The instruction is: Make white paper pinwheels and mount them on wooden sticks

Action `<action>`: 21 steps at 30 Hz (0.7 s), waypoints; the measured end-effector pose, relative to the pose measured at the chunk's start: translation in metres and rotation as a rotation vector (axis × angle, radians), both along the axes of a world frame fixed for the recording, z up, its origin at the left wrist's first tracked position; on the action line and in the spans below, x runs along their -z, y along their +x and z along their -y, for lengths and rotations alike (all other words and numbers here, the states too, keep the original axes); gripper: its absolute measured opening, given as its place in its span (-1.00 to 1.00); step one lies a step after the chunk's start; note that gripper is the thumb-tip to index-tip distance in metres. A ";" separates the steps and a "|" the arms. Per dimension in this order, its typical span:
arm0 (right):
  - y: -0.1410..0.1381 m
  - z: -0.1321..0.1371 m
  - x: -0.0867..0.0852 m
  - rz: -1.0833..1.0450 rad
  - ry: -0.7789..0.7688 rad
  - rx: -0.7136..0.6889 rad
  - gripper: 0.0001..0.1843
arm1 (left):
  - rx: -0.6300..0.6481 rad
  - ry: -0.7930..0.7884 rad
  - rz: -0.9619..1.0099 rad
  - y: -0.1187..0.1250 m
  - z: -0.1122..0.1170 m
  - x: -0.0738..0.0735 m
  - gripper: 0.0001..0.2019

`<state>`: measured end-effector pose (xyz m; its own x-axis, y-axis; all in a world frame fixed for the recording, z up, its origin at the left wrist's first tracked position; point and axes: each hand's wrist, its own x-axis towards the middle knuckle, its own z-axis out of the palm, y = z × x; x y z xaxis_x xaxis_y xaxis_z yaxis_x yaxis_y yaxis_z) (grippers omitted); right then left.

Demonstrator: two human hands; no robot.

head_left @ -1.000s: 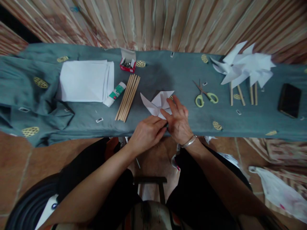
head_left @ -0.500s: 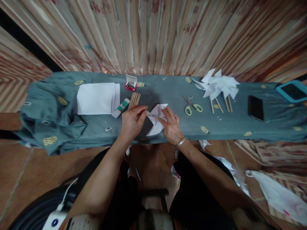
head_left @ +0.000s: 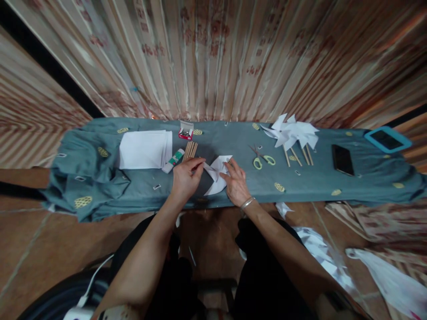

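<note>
A white paper pinwheel point(head_left: 217, 181), without a stick, lies partly folded on the cloth in front of me. The thumb and forefinger of my left hand point(head_left: 187, 177) pinch its left blade. My right hand point(head_left: 237, 181), a bracelet on its wrist, holds the right side, with the thumb near the centre and fingers along the edge. Just beyond my left hand lie several wooden sticks point(head_left: 190, 150) and a green and white box point(head_left: 173, 161). Green-handled scissors point(head_left: 262, 160) rest to the right of my right hand, blades apart.
Stacked white paper point(head_left: 143, 150) and an open red box of small metal pins point(head_left: 186, 131) are at left. Pinwheels on sticks point(head_left: 290, 131), a black phone point(head_left: 342, 160) and a blue-framed tablet point(head_left: 388, 139) sit at right. Paper scraps point(head_left: 322, 251) litter the floor; a curtain point(head_left: 213, 58) hangs behind.
The camera view has tilted, so the table appears lower. Both hands stay on the paper pinwheel, with hardly any change in their hold.
</note>
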<state>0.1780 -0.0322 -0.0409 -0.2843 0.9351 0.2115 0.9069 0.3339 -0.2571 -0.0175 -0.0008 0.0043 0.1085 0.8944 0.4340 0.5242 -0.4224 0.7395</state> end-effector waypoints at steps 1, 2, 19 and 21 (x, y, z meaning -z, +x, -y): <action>0.000 0.000 -0.001 -0.001 0.010 -0.007 -0.53 | 0.000 0.006 0.004 0.000 0.000 0.000 -0.80; 0.001 -0.001 -0.002 -0.003 0.022 -0.013 -0.54 | 0.004 0.013 0.005 -0.001 -0.001 0.000 -0.80; 0.007 -0.007 0.005 -0.057 0.075 0.000 -0.56 | 0.018 -0.011 -0.018 0.014 -0.012 0.004 -0.77; 0.007 -0.007 0.004 -0.062 0.070 0.003 -0.55 | 0.016 -0.011 -0.018 0.014 -0.011 0.004 -0.78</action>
<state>0.1853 -0.0248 -0.0451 -0.2659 0.9183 0.2934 0.8909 0.3503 -0.2891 -0.0038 0.0099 0.0003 0.1303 0.8971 0.4222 0.5305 -0.4228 0.7347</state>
